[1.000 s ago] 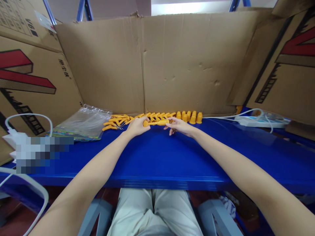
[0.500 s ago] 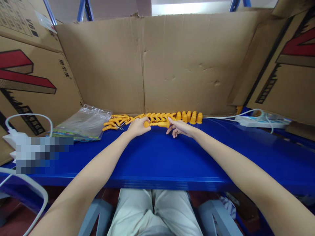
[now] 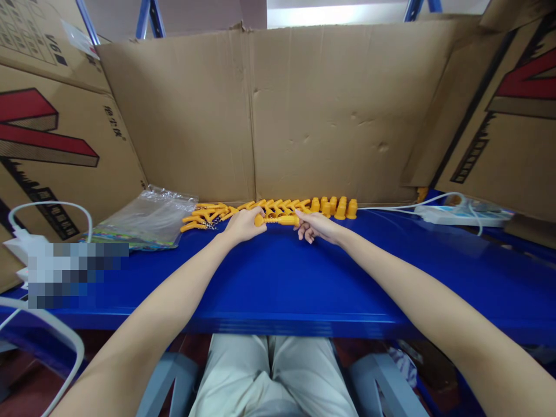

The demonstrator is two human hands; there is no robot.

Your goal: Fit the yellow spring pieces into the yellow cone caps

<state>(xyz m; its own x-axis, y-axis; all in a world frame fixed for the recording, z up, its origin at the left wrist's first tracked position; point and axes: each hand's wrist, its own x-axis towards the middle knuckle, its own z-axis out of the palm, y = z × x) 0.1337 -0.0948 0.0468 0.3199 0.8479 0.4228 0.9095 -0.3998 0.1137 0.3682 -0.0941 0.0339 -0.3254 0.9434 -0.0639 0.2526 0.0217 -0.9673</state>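
l. hand (image 3: 242, 226) and r. hand (image 3: 320, 227) hold betw. them one yellow plastic rod w/ twisted middle (image 3: 280, 220), approx. horizontal, near the back of the blue tabletop (image 3: 269, 278). the l. thumb and fingers pinch its round disc end; the r. thumb and index pinch the other, thicker end, while the other r. fingers are curled loosely below. whether the rod touches the tabletop, i cannot tell. just behind it is a row of yellow forked pieces (image 3: 290, 204), partly hidden by the hands. to the r. of this row stand some yellow cup-shaped pieces (image 3: 341, 207); to the l. lie yellow sticks w/ small metal chains (image 3: 200, 218), and next to them clear plastic bags (image 3: 147, 217). a cardboard panel (image 3: 330, 116) stands behind.
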